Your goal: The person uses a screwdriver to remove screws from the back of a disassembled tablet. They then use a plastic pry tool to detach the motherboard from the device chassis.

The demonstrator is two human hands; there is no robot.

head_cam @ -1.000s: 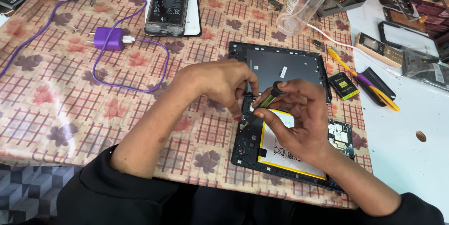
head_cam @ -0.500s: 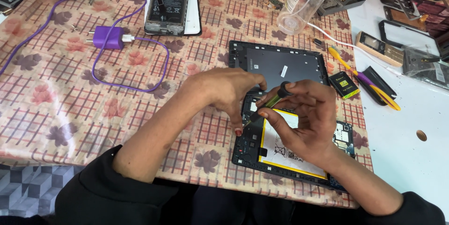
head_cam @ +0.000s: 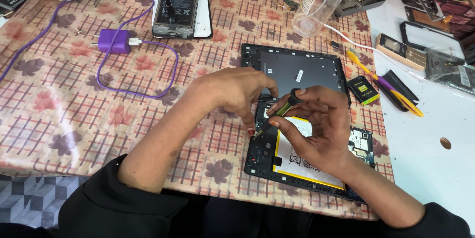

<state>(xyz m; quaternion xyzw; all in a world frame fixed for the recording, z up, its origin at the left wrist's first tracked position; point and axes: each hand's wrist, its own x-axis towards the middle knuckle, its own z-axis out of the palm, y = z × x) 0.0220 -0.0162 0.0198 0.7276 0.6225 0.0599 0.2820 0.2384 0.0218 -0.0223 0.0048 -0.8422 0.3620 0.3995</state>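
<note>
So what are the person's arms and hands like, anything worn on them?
Both arms wear black sleeves pushed up, leaving the forearms bare. The left hand and right hand are bare: no gloves, and no rings or watch that show. A left fingernail looks painted dark red.

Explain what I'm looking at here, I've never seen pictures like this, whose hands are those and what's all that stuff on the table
The picture comes from a camera worn on a person's head, looking down at their own two bare hands. No machine is involved. The right hand holds a small screwdriver with a yellow-green shaft, tip down on an opened tablet with its pale battery showing. The left hand rests fingers on the tablet beside the tip. Above lies the tablet's dark back cover. On the flowered tablecloth there are also a purple charger with its cable, an opened phone, a clear plastic bottle and a yellow and purple tool.
</note>
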